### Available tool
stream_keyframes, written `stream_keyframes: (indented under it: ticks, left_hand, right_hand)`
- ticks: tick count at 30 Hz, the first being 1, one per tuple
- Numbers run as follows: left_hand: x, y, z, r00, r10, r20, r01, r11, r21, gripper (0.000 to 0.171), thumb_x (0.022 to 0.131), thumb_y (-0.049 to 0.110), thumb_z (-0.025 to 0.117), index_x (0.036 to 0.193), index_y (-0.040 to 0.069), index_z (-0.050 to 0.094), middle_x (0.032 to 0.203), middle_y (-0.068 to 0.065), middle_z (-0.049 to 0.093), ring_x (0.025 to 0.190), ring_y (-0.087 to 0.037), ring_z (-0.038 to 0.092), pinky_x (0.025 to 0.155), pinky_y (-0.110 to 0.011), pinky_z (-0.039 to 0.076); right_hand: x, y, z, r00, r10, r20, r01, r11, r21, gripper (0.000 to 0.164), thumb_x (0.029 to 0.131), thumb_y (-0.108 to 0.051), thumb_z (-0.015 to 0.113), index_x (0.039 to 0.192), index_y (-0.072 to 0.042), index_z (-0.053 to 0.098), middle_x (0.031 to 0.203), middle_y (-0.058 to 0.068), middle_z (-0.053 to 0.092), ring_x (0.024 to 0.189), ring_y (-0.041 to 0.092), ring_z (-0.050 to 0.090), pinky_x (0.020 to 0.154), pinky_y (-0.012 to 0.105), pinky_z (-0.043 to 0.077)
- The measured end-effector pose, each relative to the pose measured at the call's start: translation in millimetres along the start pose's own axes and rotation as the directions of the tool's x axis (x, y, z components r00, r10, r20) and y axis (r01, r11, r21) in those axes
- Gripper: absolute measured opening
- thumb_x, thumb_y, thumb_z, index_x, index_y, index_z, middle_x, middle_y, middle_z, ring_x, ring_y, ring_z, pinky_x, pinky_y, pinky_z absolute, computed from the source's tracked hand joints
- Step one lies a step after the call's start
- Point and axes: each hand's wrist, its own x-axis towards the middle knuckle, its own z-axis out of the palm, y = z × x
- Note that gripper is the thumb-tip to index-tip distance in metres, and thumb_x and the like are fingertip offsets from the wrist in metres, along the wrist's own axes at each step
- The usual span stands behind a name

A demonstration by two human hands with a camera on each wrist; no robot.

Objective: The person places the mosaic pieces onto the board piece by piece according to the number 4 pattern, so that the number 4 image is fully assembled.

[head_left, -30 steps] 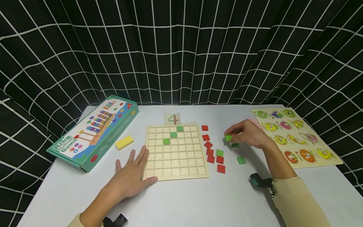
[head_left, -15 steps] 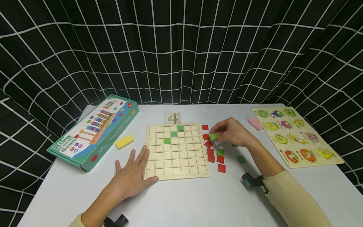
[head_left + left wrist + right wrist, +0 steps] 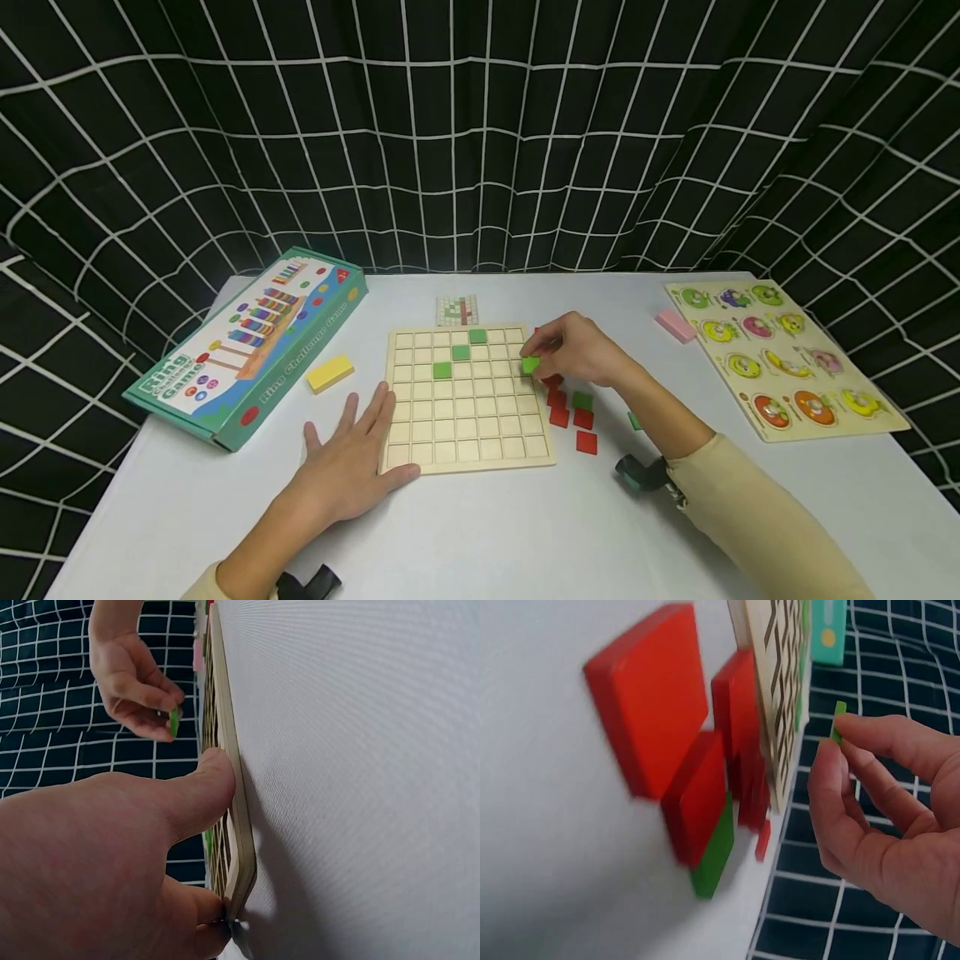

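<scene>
A wooden grid board lies mid-table, with three green tiles in its upper cells, one of them a green tile. My left hand lies with spread, straight fingers against the board's left edge; its thumb touches the near corner. Between thumb and fingertips my right hand pinches a green square tile, held in the air over the board's right edge. In the right wrist view that tile shows edge-on. Beneath and beside this hand lie several red tiles, partly hidden by it, and a loose green tile.
Behind the board lies a small printed pattern card. A ring game box and a yellow block are at left. To the right are a pink block and a fruit puzzle board. Another green tile shows beside the right forearm.
My right hand has carried the green tile leftward from the loose tiles to the board's right edge. The pink block has come into full view. My left hand stays in place.
</scene>
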Motion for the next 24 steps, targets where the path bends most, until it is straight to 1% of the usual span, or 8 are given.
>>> stream_keyframes:
  ticks: [2, 4, 6, 9, 13, 24]
  left_hand:
    - [-0.1, -0.3, 0.1, 1.0, -0.001, -0.002, 0.001, 1.0, -0.002, 0.1, 0.096, 0.062, 0.063, 0.167, 0.007, 0.018, 0.177, -0.008, 0.008, 0.16, -0.048, 0.008, 0.104, -0.092, 0.005]
    - [-0.2, -0.5, 0.1, 1.0, -0.001, -0.003, 0.001, 1.0, -0.002, 0.1, 0.096, 0.062, 0.063, 0.167, 0.007, 0.018, 0.177, -0.008, 0.008, 0.16, -0.049, 0.009, 0.104, -0.092, 0.005]
    - [-0.3, -0.5, 0.0, 1.0, -0.002, -0.002, 0.002, 1.0, -0.003, 0.1, 0.096, 0.062, 0.063, 0.167, 0.007, 0.018, 0.177, -0.008, 0.008, 0.16, -0.049, 0.009, 0.104, -0.092, 0.005]
    - [-0.6, -0.6, -0.3, 1.0, -0.004, -0.001, 0.004, 1.0, -0.005, 0.1, 0.096, 0.062, 0.063, 0.167, 0.007, 0.018, 0.177, -0.008, 0.008, 0.16, -0.049, 0.008, 0.104, -0.092, 0.004]
    - [-0.9, -0.1, -0.8, 1.0, -0.003, 0.0, 0.003, 1.0, 0.0, 0.101, 0.096, 0.063, 0.062, 0.167, 0.007, 0.017, 0.177, -0.009, 0.009, 0.16, -0.049, 0.009, 0.104, -0.092, 0.005]
    - [-0.5, -0.5, -0.2, 1.0, -0.007, 0.005, 0.007, 1.0, 0.004, 0.102, 0.096, 0.065, 0.061, 0.167, 0.007, 0.015, 0.177, -0.007, 0.008, 0.16, -0.048, 0.008, 0.104, -0.092, 0.005]
  right_hand:
    - [2, -5, 5, 1.0, 0.001, 0.005, -0.001, 1.0, -0.01, 0.023, 0.081, -0.002, 0.083, 0.103, -0.01, 0.081, 0.088, 0.006, 0.072, 0.08, 0.022, 0.066, 0.069, 0.033, 0.057]
    - [4, -11, 10, 1.0, -0.007, 0.006, 0.007, 1.0, -0.027, 0.024, 0.08, -0.002, 0.084, 0.101, -0.012, 0.082, 0.089, 0.004, 0.072, 0.084, 0.02, 0.062, 0.067, 0.031, 0.055]
    - [6, -16, 14, 1.0, -0.018, 0.012, 0.019, 0.999, -0.032, 0.024, 0.078, -0.001, 0.085, 0.099, -0.013, 0.082, 0.09, 0.004, 0.072, 0.085, 0.02, 0.062, 0.067, 0.031, 0.055]
    - [9, -24, 22, 0.999, -0.04, 0.022, 0.041, 0.998, -0.046, 0.025, 0.077, 0.0, 0.085, 0.097, -0.014, 0.083, 0.091, 0.003, 0.073, 0.087, 0.02, 0.063, 0.073, 0.029, 0.054]
    - [13, -33, 32, 0.999, -0.04, 0.037, 0.042, 0.998, -0.049, 0.026, 0.076, 0.001, 0.085, 0.096, -0.014, 0.083, 0.093, 0.002, 0.074, 0.09, 0.019, 0.063, 0.078, 0.028, 0.054]
    - [21, -53, 54, 0.996, -0.045, 0.078, 0.048, 0.998, -0.036, 0.027, 0.074, 0.004, 0.082, 0.093, -0.015, 0.083, 0.09, 0.0, 0.073, 0.089, 0.017, 0.064, 0.074, 0.028, 0.054]
